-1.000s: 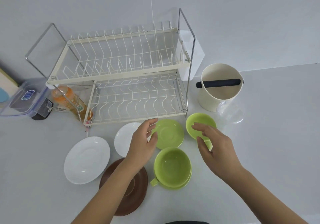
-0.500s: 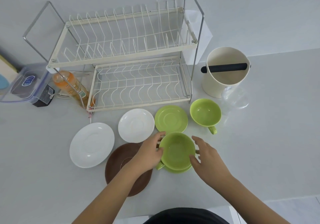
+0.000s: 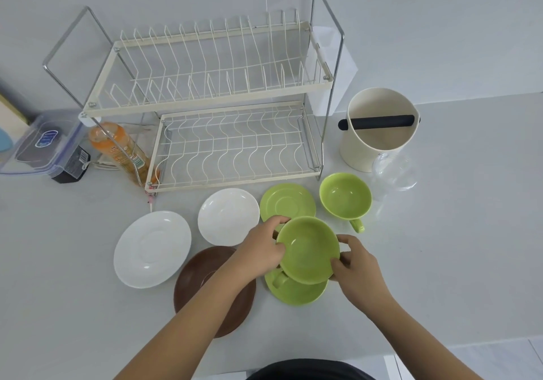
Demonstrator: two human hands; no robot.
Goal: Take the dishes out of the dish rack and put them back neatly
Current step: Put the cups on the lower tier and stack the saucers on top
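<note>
Both hands grip one glossy green cup [image 3: 308,248] by its round rim: left hand [image 3: 260,248] curled on the left edge, right hand [image 3: 357,265] pinching the right edge. The cup is tilted, held just above a matching green saucer [image 3: 296,293]; its handle points down-left, partly hidden under the bowl.

Two-tier wire dish rack [image 3: 211,106], cream-coated grid with chrome end loops, stands at the back of the pale desk [image 3: 455,247]. No dishes in either tier.

In front of it lie a second green saucer [image 3: 288,201], a second green cup [image 3: 345,196], two smooth white saucers [image 3: 227,216] [image 3: 152,248], and a matte brown saucer [image 3: 199,288], partly covered by the left forearm.

Clear plastic cup [image 3: 395,171] at right, outline hard to make out.
</note>
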